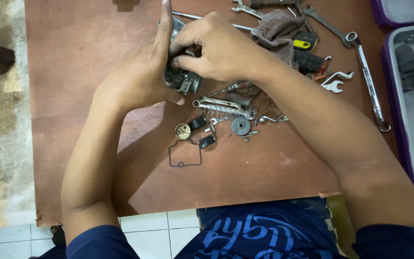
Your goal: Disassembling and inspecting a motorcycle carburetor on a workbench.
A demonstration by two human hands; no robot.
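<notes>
Near the brown board's far edge, my left hand and right hand clasp a half-hidden metal carburetor body.

Even, soft daylight, sharp focus throughout; faint arm shadows fall on the brown board, no glare.

Two hands, one gasket, two trays.

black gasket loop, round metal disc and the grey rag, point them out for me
black gasket loop (169,158), head view, on its left edge
round metal disc (240,125), head view, on its flat face
grey rag (276,26), head view, on the bunched middle
</notes>
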